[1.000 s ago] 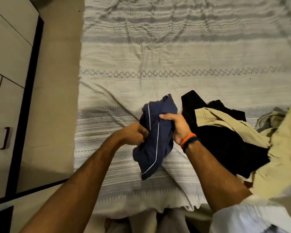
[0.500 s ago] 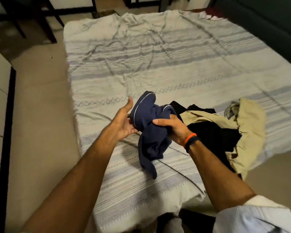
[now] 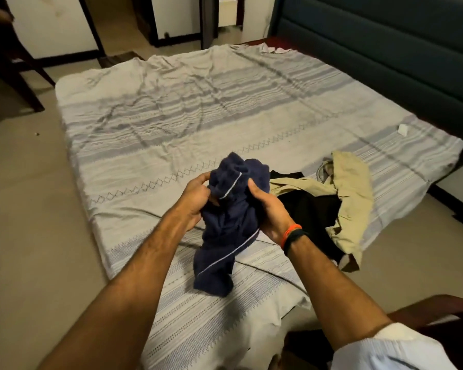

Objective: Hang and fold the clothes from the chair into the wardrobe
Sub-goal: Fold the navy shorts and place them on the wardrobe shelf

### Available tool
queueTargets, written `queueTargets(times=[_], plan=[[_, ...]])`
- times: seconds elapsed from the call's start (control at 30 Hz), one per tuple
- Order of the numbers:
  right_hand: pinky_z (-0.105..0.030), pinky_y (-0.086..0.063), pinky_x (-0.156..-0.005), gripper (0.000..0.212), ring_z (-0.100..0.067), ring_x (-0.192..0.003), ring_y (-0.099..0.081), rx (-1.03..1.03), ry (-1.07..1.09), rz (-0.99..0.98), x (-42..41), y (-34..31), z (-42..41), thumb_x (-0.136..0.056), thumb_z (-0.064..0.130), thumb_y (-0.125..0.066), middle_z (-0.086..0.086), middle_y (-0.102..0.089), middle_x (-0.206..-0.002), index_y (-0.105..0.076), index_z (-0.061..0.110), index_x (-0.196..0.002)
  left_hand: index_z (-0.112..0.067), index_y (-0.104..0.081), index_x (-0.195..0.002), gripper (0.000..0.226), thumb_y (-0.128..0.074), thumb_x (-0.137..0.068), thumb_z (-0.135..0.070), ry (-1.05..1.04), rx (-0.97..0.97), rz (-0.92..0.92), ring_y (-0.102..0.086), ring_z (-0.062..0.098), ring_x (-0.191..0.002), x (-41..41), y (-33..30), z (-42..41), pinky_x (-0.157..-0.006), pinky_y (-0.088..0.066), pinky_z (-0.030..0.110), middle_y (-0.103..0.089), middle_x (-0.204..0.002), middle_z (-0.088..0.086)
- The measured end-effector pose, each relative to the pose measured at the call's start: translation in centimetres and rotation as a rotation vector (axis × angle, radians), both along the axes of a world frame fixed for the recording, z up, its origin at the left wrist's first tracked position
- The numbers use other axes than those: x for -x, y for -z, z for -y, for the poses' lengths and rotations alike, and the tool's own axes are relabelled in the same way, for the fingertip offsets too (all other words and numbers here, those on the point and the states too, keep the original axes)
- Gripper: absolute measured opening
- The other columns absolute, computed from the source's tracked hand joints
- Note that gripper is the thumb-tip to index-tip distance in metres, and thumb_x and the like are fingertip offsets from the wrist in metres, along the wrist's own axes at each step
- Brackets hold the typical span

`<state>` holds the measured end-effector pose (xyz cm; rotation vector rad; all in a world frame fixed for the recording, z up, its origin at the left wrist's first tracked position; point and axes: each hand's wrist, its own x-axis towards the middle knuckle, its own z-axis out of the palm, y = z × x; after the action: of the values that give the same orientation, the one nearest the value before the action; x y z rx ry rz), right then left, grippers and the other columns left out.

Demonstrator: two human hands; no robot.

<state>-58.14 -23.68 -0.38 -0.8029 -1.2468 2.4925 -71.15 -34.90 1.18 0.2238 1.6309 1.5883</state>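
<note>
A crumpled navy garment [image 3: 230,225] with thin white piping hangs between my two hands above the bed. My left hand [image 3: 195,200] grips its left side with curled fingers. My right hand [image 3: 269,209], with an orange and a black band at the wrist, grips its right side. The garment's lower end touches the striped bedsheet [image 3: 171,124]. To the right on the bed lie a black garment [image 3: 313,212] and a khaki garment [image 3: 350,193], partly overlapping.
A dark padded headboard [image 3: 385,44] runs along the bed's far right. A dark wooden chair [image 3: 14,73] stands at the far left on the beige floor. A reddish chair edge [image 3: 433,305] shows at the lower right. A small white scrap [image 3: 402,128] lies on the sheet.
The view has tilted up, showing more of the room. My left hand went from open beside the navy garment to gripping it; both hands bunch it together.
</note>
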Motion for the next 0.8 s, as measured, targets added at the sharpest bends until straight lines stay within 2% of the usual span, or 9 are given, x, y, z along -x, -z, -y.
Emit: queueTargets(times=[0.1, 0.27, 0.37, 0.43, 0.5, 0.6, 0.67, 0.73, 0.8], plan=[[-0.042, -0.052, -0.098, 0.054, -0.035, -0.117, -0.063, -0.090, 0.153, -0.028, -0.9, -0.7, -1.0, -0.077, 0.021, -0.076, -0.018, -0.068, -0.121, -0.062, -0.002, -0.124, -0.015, -0.057, -0.124, 0.076, -0.042, -0.068, 0.033, 0.159, -0.003, -0.006, -0.066, 0.022, -0.084, -0.1, -1.0, 0.1, -0.060, -0.054, 0.029, -0.069, -0.091, 0.009], [-0.051, -0.054, -0.095, 0.039, -0.035, -0.104, -0.069, -0.238, 0.268, 0.060, -1.1, -1.8, -1.2, -0.077, 0.000, -0.079, -0.018, -0.072, -0.109, -0.067, -0.004, -0.113, -0.005, -0.052, -0.130, 0.080, -0.064, -0.055, 0.018, 0.253, 0.053, -0.071, -0.067, 0.031, -0.095, -1.5, -2.8, -0.3, -0.065, -0.055, 0.036, -0.067, -0.112, 0.021], [-0.050, -0.056, -0.092, 0.041, -0.034, -0.101, -0.070, -0.266, 0.298, 0.029, -1.1, -3.1, -1.6, -0.074, -0.001, -0.081, -0.016, -0.073, -0.107, -0.066, -0.001, -0.113, 0.000, -0.054, -0.126, 0.064, -0.062, -0.066, 0.022, 0.154, 0.056, -0.139, -0.066, 0.030, -0.098, -2.6, -3.8, -0.9, -0.064, -0.055, 0.035, -0.066, -0.110, 0.016], [-0.047, -0.057, -0.090, 0.031, -0.031, -0.098, -0.071, -0.322, 0.297, 0.029, -1.3, -4.1, -1.9, -0.075, 0.000, -0.080, -0.012, -0.075, -0.102, -0.071, 0.005, -0.104, -0.001, -0.060, -0.118, 0.052, -0.061, -0.071, 0.021, 0.031, 0.042, -0.168, -0.067, 0.026, -0.097, -3.4, -4.6, -1.0, -0.066, -0.056, 0.033, -0.068, -0.105, 0.010], [-0.046, -0.057, -0.090, 0.020, -0.028, -0.096, -0.072, -0.391, 0.302, 0.042, -1.6, -4.9, -1.9, -0.078, 0.003, -0.079, -0.008, -0.076, -0.098, -0.074, 0.011, -0.095, -0.006, -0.066, -0.109, 0.036, -0.061, -0.077, 0.011, -0.042, 0.027, -0.160, -0.068, 0.021, -0.093, -4.3, -5.3, -0.8, -0.069, -0.056, 0.032, -0.071, -0.096, 0.004], [-0.045, -0.058, -0.090, 0.019, -0.027, -0.095, -0.072, -0.412, 0.271, 0.050, -2.4, -5.6, -1.8, -0.079, 0.005, -0.078, -0.008, -0.076, -0.098, -0.074, 0.012, -0.097, -0.015, -0.070, -0.102, 0.015, -0.063, -0.088, -0.014, 0.030, -0.040, 0.002, -0.066, 0.023, -0.097, -6.0, -6.1, -0.1, -0.078, -0.054, 0.038, -0.071, -0.098, 0.000], [-0.046, -0.058, -0.089, 0.021, -0.027, -0.094, -0.073, -0.425, 0.244, 0.046, -2.9, -6.3, -1.8, -0.079, 0.007, -0.079, -0.008, -0.076, -0.097, -0.074, 0.011, -0.099, -0.018, -0.067, -0.102, 0.019, -0.074, -0.085, -0.024, 0.052, -0.044, -0.070, -0.068, 0.020, -0.096, -7.2, -6.5, -0.4, -0.074, -0.053, 0.034, -0.073, -0.101, -0.001], [-0.047, -0.058, -0.088, 0.020, -0.026, -0.092, -0.073, -0.453, 0.243, 0.035, -3.5, -7.1, -1.7, -0.077, 0.013, -0.082, -0.007, -0.077, -0.095, -0.075, 0.010, -0.097, -0.021, -0.062, -0.095, 0.028, -0.081, -0.078, -0.010, 0.006, -0.009, -0.205, -0.070, 0.018, -0.093, -8.3, -6.6, -1.1, -0.072, -0.056, 0.031, -0.072, -0.098, 0.000], [-0.047, -0.059, -0.086, 0.021, -0.025, -0.091, -0.073, -0.524, 0.249, 0.042, -4.3, -7.8, -2.1, -0.074, 0.021, -0.085, -0.006, -0.077, -0.091, -0.076, 0.012, -0.090, -0.020, -0.058, -0.087, 0.035, -0.071, -0.075, 0.010, -0.040, 0.075, -0.296, -0.069, 0.025, -0.092, -9.0, -6.8, -1.9, -0.078, -0.059, 0.039, -0.069, -0.093, 0.004]])
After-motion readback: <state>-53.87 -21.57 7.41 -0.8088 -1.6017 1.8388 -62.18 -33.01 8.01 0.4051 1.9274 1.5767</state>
